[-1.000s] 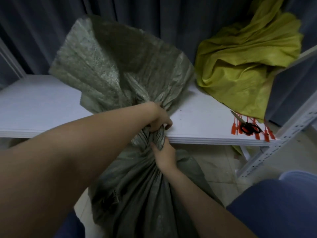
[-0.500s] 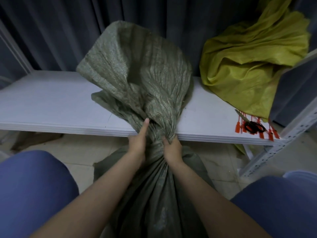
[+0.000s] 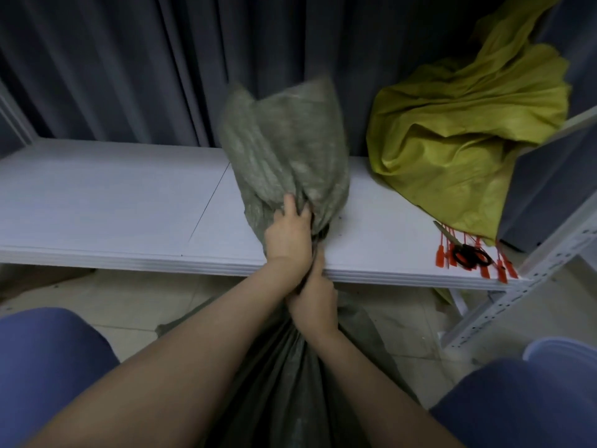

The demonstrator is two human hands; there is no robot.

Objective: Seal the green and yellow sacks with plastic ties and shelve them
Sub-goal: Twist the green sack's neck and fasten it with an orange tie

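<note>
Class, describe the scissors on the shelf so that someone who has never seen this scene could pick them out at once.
Follow the long white shelf to its right end, where the yellow sack slumps. At the front corner beside that sack lie the scissors, on a fan of red plastic ties. Their black handles and metal blade set them apart from the red ties.

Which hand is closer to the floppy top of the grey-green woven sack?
Left. Left hand grips the grey-green woven sack just under its floppy top; right hand grips lower down.

Storeroom — white metal shelving (image 3: 533, 273), grey curtain (image 3: 161, 59), tiled floor (image 3: 135, 302).
</note>
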